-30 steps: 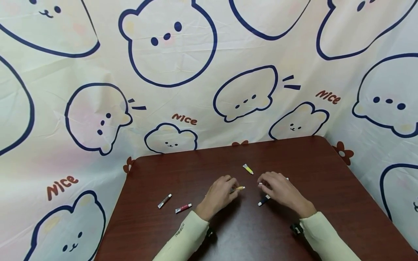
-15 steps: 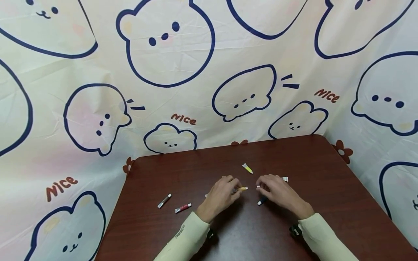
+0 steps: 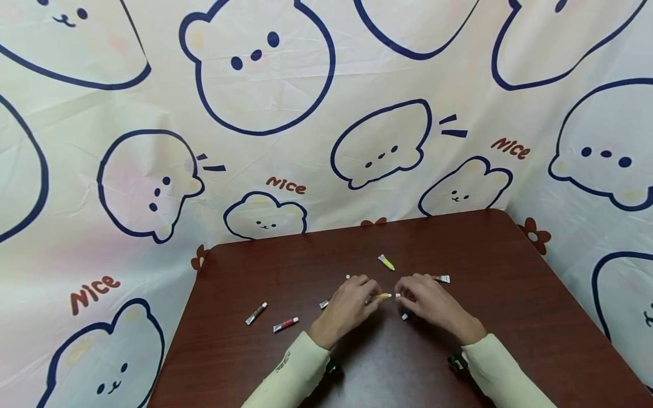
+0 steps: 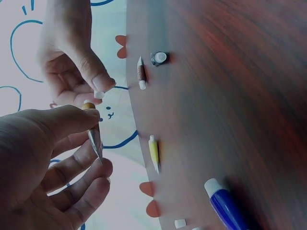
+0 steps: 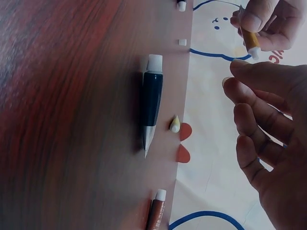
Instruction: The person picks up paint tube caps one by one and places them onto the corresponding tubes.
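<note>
My left hand [image 3: 347,306] pinches an ochre-yellow paint tube [image 4: 94,132] between thumb and fingers, its white mouth pointing right towards the other hand. Between the thumb and forefinger of my right hand [image 3: 433,303] is a small white cap [image 4: 99,95], held just off the tube's mouth. Both hands are raised over the middle of the table. Partly hidden beneath the right hand lies a dark blue-black paint tube [image 5: 152,98] with a white cap. A blue paint tube [image 4: 228,208] lies on the table in the left wrist view.
A bright yellow tube [image 3: 386,263] lies behind the hands, a reddish-brown one [image 3: 441,279] beyond the right hand. To the left are a brown tube [image 3: 256,313] and a red tube [image 3: 285,324]. A loose white cap [image 3: 348,277] sits behind the left hand. Printed cloth hangs behind the table [image 3: 245,362].
The two hands have come closer together, the right moving left with the cap and the left slightly right with the ochre tube. The gap between cap and tube mouth has narrowed.
</note>
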A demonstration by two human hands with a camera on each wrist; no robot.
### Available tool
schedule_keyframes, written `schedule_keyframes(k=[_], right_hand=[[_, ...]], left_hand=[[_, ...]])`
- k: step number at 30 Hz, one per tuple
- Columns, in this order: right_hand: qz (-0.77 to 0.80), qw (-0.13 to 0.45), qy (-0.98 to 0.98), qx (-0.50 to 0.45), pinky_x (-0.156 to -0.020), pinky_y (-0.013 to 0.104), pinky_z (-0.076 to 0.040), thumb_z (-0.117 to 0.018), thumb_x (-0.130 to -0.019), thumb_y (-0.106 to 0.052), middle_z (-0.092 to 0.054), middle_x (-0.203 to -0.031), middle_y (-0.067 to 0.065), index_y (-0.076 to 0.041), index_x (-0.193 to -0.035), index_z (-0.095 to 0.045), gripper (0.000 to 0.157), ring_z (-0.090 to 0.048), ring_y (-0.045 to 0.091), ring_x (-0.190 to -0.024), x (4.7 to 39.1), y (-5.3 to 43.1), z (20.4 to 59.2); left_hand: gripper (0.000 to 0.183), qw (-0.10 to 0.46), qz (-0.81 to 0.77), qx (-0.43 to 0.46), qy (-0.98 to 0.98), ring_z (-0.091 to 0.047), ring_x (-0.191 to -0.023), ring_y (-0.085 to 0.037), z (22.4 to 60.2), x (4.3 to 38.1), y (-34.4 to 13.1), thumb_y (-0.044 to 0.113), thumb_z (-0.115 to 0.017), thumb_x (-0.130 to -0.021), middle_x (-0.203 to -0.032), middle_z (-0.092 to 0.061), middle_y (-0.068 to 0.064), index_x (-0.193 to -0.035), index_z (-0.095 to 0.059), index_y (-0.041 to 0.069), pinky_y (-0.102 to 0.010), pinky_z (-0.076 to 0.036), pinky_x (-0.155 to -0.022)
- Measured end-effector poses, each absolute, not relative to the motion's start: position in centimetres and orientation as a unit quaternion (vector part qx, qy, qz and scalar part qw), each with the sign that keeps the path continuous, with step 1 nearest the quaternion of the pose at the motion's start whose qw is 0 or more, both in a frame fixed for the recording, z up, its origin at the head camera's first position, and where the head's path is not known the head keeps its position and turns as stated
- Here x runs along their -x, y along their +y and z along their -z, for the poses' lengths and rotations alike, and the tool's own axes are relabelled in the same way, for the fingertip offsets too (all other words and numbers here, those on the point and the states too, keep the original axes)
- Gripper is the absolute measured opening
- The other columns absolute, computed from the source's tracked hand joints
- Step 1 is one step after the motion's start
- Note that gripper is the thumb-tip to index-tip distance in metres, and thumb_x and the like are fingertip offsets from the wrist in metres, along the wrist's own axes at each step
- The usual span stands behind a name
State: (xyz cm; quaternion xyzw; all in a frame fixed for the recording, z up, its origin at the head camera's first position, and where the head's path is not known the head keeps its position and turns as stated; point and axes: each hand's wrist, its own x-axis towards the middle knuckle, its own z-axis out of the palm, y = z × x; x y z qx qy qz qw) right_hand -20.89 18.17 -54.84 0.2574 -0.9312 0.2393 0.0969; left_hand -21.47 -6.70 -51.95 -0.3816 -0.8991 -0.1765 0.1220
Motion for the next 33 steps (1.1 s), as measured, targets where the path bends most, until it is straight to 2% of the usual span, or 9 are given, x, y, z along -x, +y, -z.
schedule_keyframes(k=[9,20,27,33], right_hand=[[-0.235,0.116,-0.925,-0.273,-0.078,0.033,-0.050,-0.089,-0.093,-0.015,-0.067,-0.090,-0.014,-0.022,-0.101,-0.074,0.018,-0.060,0.004,-0.084,20.63,17.71,54.64],[-0.228,0.121,-0.922,-0.290,-0.078,0.031,-0.048,-0.088,-0.094,-0.018,-0.068,-0.090,-0.015,-0.022,-0.102,-0.074,0.017,-0.060,0.002,-0.084,20.93,17.52,54.79],[-0.229,0.106,-0.919,-0.304,-0.078,0.029,-0.048,-0.079,-0.102,-0.024,-0.067,-0.093,-0.014,-0.021,-0.107,-0.074,0.008,-0.055,0.001,-0.082,20.98,17.62,54.95],[-0.234,0.098,-0.912,-0.322,-0.076,0.027,-0.049,-0.071,-0.107,-0.025,-0.069,-0.096,-0.014,-0.020,-0.109,-0.075,0.007,-0.054,-0.001,-0.081,20.98,17.74,54.94]], left_hand=[[0.011,0.118,0.179,0.388,-0.896,-0.066,-0.093,-0.012,51.95,21.39,-6.50,0.023,-0.082,-0.100,-0.101,-0.073,0.003,-0.107,-0.076,0.018,-0.026,-0.057,-0.080],[0.013,0.133,0.178,0.394,-0.892,-0.065,-0.088,-0.012,52.23,21.37,-6.56,0.022,-0.085,-0.097,-0.097,-0.073,0.002,-0.105,-0.076,0.017,-0.024,-0.055,-0.077],[0.011,0.120,0.182,0.397,-0.891,-0.065,-0.088,-0.012,52.04,21.38,-6.60,0.020,-0.083,-0.099,-0.098,-0.073,0.001,-0.105,-0.075,0.016,-0.025,-0.055,-0.078],[0.011,0.135,0.174,0.406,-0.887,-0.066,-0.090,-0.011,52.08,21.39,-6.66,0.020,-0.083,-0.099,-0.099,-0.072,0.004,-0.105,-0.075,0.017,-0.024,-0.055,-0.081]])
